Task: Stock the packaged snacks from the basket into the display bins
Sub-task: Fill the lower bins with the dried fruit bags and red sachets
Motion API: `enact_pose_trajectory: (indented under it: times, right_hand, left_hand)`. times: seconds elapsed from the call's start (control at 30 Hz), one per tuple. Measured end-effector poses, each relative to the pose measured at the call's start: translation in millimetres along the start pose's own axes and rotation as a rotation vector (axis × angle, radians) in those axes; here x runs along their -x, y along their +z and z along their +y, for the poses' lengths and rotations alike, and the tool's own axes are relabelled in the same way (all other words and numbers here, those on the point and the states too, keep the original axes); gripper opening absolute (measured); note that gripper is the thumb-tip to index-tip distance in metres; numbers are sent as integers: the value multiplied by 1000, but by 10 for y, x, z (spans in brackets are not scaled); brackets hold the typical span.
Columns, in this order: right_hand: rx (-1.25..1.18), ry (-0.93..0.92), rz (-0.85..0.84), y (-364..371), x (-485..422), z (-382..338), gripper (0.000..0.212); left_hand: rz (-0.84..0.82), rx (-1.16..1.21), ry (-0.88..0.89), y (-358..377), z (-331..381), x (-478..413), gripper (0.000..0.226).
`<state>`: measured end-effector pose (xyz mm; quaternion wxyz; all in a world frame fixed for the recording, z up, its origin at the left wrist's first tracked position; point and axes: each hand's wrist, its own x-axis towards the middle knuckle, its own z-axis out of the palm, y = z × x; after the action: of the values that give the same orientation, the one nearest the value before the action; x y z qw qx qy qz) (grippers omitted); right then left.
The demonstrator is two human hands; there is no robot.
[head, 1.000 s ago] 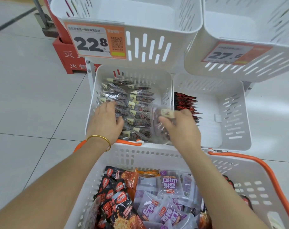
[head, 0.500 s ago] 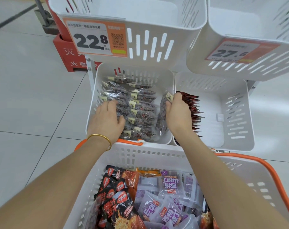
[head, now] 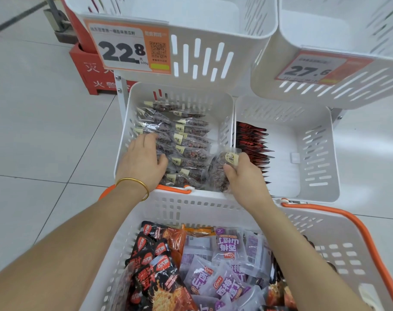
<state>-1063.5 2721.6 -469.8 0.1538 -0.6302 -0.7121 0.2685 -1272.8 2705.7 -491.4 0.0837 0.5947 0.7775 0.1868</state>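
Right hand [head: 245,176] gripping clear packet [head: 218,173] at bin's [head: 123,131] right side; left hand [head: 144,162], fingers relaxed, resting on stacked packets [head: 191,140].

Pale tiled floor [head: 34,131], red fire-equipment box with white characters [head: 87,70] standing on it, orange-edged price label reading 22.8 [head: 126,46], second price label reading 27.6 [head: 314,68]
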Motion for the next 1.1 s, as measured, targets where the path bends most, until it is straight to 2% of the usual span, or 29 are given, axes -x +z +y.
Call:
enact_pose_trajectory:
  times: [0.1, 0.2, 0.27, 0.37, 0.53, 0.73, 0.8, 0.9, 0.97, 1.1]
  right_hand:
    - [106, 43, 111, -126, -49, 20, 18]
    - [-151, 4, 267, -174, -94, -5, 18]
    - [-196, -29, 226, -123, -151, -31, 17]
    - [-53, -32, 122, 24, -171, -65, 13]
    - [137, -20, 76, 217, -157, -137, 15]
    - [123, 52, -39, 48, -260, -171, 21]
    - [41, 58, 106, -100, -224, -101, 21]
    - [-207, 25, 373, -254, -238, -72, 11]
    - [-263, -40, 451, -237, -319, -107, 7]
    - [-136, -117, 508, -30, -547, -138, 16]
  left_hand:
    - [-1, 1, -4, -2, 2, 3, 48]
    - [0, -2, -3, -2, -3, -2, 47]
    - [-3, 0, -5, -1, -2, -3, 47]
    - [-6, -3, 1, -3, 2, 1, 47]
    - [-8, 12, 4, -4, -8, -4, 48]
    - [-8, 15, 6, -4, -5, 3, 48]
    - [-10, 11, 6, 11, -13, -3, 48]
    - [-8, 7, 5, 28, -26, -18, 48]
    - [-11, 7, 8, 31, -28, -22, 48]
    - [-14, 14, 9, 27, -28, -19, 48]
